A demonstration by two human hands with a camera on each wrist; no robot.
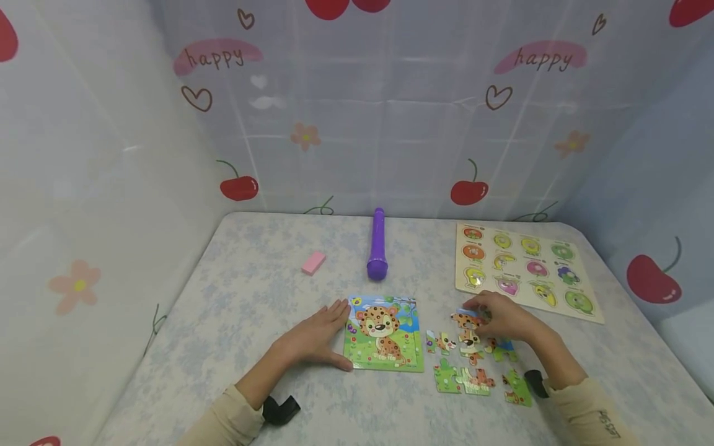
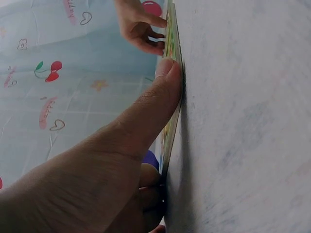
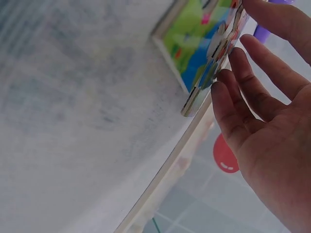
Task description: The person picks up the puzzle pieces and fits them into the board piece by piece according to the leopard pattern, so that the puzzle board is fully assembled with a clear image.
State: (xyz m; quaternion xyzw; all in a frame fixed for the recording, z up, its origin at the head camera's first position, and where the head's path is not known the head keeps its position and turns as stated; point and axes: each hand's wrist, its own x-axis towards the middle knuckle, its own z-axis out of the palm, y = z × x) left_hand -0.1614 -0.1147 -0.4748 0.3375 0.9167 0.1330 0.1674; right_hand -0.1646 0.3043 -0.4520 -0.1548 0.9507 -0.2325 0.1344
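Observation:
A square leopard picture board (image 1: 383,334) lies on the table in the head view. My left hand (image 1: 318,334) rests at its left side, fingertips by the upper edge and thumb at the lower left corner. The left wrist view shows that thumb (image 2: 167,73) against the board's thin edge. To the right lie several loose puzzle pieces (image 1: 446,376) printed with parts of a leopard. My right hand (image 1: 504,316) reaches over the upper ones, fingertips on a spotted piece (image 1: 467,321). In the right wrist view its fingers (image 3: 250,85) spread along the pieces' edge.
A fruit picture board (image 1: 519,272) lies at the back right, just beyond my right hand. Behind the leopard board are a purple toy microphone (image 1: 378,244) and a pink block (image 1: 313,263). A printed curtain (image 1: 357,124) borders the table's far edge.

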